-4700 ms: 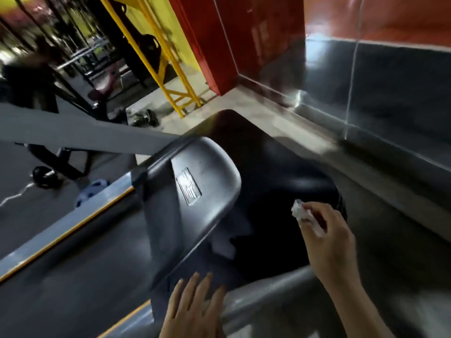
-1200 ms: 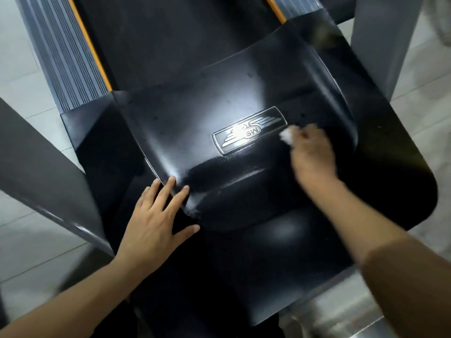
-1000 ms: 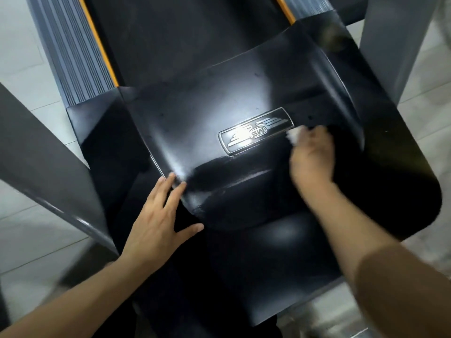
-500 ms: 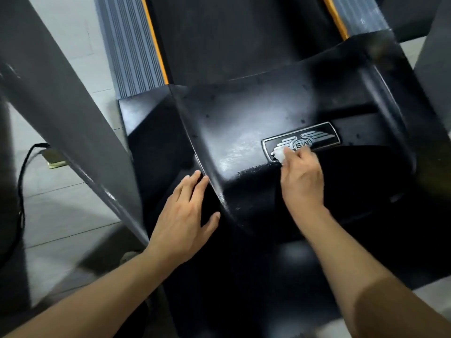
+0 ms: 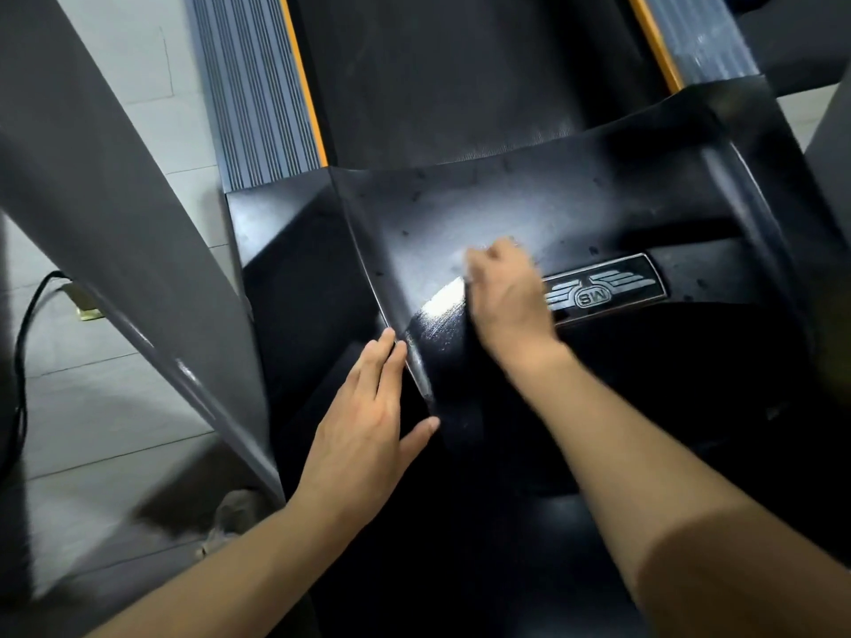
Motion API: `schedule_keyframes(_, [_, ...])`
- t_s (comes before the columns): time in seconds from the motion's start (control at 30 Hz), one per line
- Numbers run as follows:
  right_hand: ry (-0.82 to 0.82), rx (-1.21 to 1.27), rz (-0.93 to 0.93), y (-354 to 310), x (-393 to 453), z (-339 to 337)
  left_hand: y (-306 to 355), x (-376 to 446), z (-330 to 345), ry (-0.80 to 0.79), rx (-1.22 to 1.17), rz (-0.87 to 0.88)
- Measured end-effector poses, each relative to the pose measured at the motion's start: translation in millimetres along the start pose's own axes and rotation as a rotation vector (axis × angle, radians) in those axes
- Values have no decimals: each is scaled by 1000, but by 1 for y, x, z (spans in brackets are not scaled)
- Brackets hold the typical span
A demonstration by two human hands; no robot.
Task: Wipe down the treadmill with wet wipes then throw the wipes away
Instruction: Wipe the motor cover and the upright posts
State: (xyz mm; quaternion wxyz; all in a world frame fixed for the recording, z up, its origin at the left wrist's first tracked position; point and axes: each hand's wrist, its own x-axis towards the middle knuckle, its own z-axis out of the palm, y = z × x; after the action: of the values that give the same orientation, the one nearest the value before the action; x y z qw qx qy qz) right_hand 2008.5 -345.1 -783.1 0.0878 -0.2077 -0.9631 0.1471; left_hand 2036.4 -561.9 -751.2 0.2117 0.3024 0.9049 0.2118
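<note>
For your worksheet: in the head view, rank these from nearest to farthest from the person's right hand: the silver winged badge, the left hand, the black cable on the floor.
From the right hand:
1. Silver winged badge, immediately to its right on the black cover.
2. Left hand, lower left, flat at the cover's edge.
3. Black cable, far left on the floor tiles.

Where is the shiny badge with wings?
In the head view, the winged badge sits on the black motor cover, right of centre, just right of the right hand.

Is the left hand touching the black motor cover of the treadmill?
Touching. The head view shows the left hand lying flat against the black motor cover, its fingers at the raised edge.
</note>
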Motion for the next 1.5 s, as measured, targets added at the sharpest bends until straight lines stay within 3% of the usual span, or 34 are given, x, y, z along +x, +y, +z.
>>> schedule_keyframes(0.1, [-172, 155, -362, -41, -29, 3, -1, 1, 1, -6, -39, -38])
schedule_keyframes(0.17, [-234, 145, -424, -22, -11, 1, -3, 1, -1, -4, -42, -52])
schedule_keyframes(0.23, [-190, -16, -244, 19, 23, -1, -5, 2, -1, -8, 39, -9])
schedule_keyframes(0.3, [-35, -134, 28, 60, 44, -6, -8, 6, -4, 3, 160, 60])
schedule_keyframes(0.37, [45, -119, 125, 55, 47, -4, -16, 16, -4, 26, 207, 106])
schedule_keyframes(0.47, [-71, 141, -187, -10, 33, 13, -22, 37, -6, 49, 232, 199])
schedule_keyframes(0.57, [-188, 137, -510, -40, 35, 30, -19, 47, -3, -20, 399, 426])
schedule_keyframes(0.63, [-137, 33, -424, -15, 65, 32, -21, 48, -2, -60, 434, 476])
schedule_keyframes(0.73, [-34, -159, -35, 37, 107, 29, -26, 50, -6, -90, 352, 407])
schedule_keyframes(0.83, [-63, -116, 188, 10, 122, 40, -27, 53, -5, -87, 290, 372])
schedule_keyframes(0.9, [-147, 67, 98, -40, 118, 50, -25, 53, -2, -88, 254, 362])
schedule_keyframes(0.97, [-287, 72, -229, -79, 103, 62, -25, 54, -2, -86, 234, 366])
schedule_keyframes(1.03, [-290, 57, -377, -67, 114, 63, -25, 55, -2, -88, 241, 372])
schedule_keyframes(1.07, [-270, 31, -341, -47, 127, 63, -26, 54, -2, -90, 245, 371])
schedule_keyframes(1.17, [-159, -141, 24, 20, 159, 57, -25, 54, -3, -88, 220, 357])
schedule_keyframes(1.23, [-135, -72, 187, 19, 164, 56, -24, 54, -2, -83, 206, 353])
schedule_keyframes(1.33, [-265, 209, 36, -55, 143, 63, -23, 55, 1, -84, 220, 356])
schedule_keyframes(1.4, [-353, 290, -241, -94, 120, 68, -24, 57, 1, -80, 213, 368])
schedule_keyframes(1.43, [-341, 303, -324, -95, 118, 71, -24, 57, 1, -82, 212, 369])
schedule_keyframes(1.5, [-343, 316, -310, -62, 126, 58, -24, 56, 0, -85, 215, 363])
